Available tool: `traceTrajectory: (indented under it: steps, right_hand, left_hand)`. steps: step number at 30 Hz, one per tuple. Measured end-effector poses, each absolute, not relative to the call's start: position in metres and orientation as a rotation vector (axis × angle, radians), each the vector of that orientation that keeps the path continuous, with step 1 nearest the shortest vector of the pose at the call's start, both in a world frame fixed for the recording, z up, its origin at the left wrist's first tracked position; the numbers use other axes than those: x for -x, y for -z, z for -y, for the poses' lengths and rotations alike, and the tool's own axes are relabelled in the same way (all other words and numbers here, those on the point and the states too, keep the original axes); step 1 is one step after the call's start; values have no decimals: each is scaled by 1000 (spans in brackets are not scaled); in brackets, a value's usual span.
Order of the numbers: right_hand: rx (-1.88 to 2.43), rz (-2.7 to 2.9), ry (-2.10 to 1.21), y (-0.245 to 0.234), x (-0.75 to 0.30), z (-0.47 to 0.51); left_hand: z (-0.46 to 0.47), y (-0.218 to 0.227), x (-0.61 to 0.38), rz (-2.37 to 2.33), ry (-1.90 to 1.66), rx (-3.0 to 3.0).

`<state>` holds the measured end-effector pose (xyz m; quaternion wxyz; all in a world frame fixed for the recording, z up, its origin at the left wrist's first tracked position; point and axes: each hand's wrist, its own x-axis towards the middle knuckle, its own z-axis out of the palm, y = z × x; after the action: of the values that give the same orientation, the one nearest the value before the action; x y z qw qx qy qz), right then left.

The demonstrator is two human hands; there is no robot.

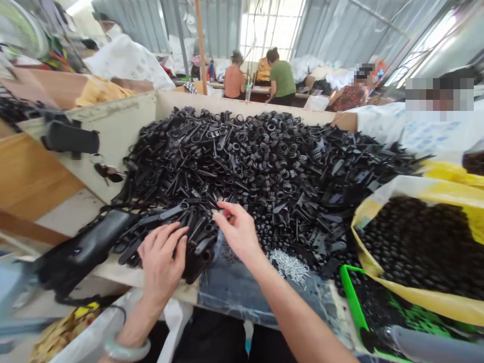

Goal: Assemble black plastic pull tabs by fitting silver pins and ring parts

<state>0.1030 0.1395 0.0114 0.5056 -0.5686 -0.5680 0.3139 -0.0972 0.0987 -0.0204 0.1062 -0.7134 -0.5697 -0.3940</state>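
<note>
A large heap of black plastic parts (pixel 264 166) fills the boxed table top in front of me. My left hand (pixel 162 262) lies on a bundle of long black parts (pixel 196 237) at the near edge, fingers spread over them. My right hand (pixel 238 229) hovers just right of that bundle, fingers loosely curled and apart, fingertips touching the parts. A small heap of silver screws (pixel 291 266) lies right of my right wrist on a blue cloth (pixel 234 287).
A yellow bag (pixel 381 272) of small black round parts sits at the right, a green tray (pixel 350 297) below it. A black handle-shaped casing (pixel 86 247) lies at the left. Wooden table wall (pixel 113 131) rises behind. Several people work in the background and at the right.
</note>
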Motion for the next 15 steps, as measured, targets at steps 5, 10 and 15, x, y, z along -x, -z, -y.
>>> traceTrajectory:
  steps: [5,10,15]
  right_hand:
    - [1614,1292,-402,-6,-222,-102]
    - [1781,1379,-274,1,-270,-95]
    - [1878,1473,-192,4,-255,-109]
  left_hand:
    - [-91,7,79,1562,1327,2138]
    - [-83,-8,22,1390,1483,2593]
    - [-77,5,-8,1453,1386,2878]
